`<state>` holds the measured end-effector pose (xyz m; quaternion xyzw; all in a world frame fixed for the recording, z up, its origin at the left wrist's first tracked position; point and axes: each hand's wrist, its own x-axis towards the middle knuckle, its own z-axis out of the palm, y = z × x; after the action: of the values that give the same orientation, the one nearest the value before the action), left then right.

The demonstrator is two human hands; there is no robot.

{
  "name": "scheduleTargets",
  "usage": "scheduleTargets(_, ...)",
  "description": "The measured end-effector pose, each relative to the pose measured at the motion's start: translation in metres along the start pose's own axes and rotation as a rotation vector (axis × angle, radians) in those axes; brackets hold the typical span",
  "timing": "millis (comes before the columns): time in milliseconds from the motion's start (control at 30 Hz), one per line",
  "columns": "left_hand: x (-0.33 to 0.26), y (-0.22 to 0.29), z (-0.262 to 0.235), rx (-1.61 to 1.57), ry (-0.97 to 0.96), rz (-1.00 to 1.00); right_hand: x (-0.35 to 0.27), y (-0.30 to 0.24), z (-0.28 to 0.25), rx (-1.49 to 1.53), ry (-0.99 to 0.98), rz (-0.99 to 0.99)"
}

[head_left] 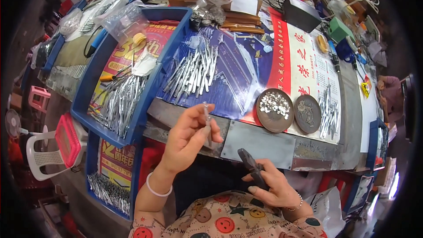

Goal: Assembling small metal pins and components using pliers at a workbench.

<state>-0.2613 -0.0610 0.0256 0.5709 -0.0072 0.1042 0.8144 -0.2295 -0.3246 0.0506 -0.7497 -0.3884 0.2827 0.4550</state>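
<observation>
My left hand (189, 134) is raised over the bench's front edge and pinches a thin silver metal strip (207, 113) upright between thumb and fingers. My right hand (269, 185) rests low near my lap, closed around a dark hand tool (251, 165) whose head points up toward the bench. A heap of similar silver strips (194, 70) lies on the blue sheet just beyond my left hand. To the right sit a round brown dish of small shiny pieces (274, 105) and a second dish (307, 113) with darker bits.
A blue tray (94, 79) at left holds more metal strips (119, 99); another strip pile (329, 112) lies at right. Boxes, cables and a black box (302, 13) crowd the back. A grey metal plate (260, 143) covers the front edge. A white chair (42, 156) stands lower left.
</observation>
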Motion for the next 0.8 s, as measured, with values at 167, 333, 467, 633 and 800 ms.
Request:
scheduleTargets(167, 0.000, -0.020, 0.002, 0.013, 0.017, 0.016, 0.009, -0.011, -0.010, -0.066, 0.034, 0.005)
scheduleTargets(333, 0.002, -0.039, 0.003, 0.057, -0.013, 0.151, 0.029, -0.018, -0.015, -0.178, 0.085, -0.063)
scheduleTargets(467, 0.003, -0.040, 0.000, 0.021, -0.035, 0.276, 0.042, -0.014, -0.016, -0.277, 0.109, -0.092)
scheduleTargets(633, -0.002, -0.044, -0.004, 0.071, -0.065, 0.276, 0.048, -0.019, -0.016, -0.289, 0.097, -0.116)
scheduleTargets(800, -0.003, -0.043, -0.004, 0.092, -0.070, 0.302, 0.049, -0.020, -0.012, -0.315, 0.109, -0.126)
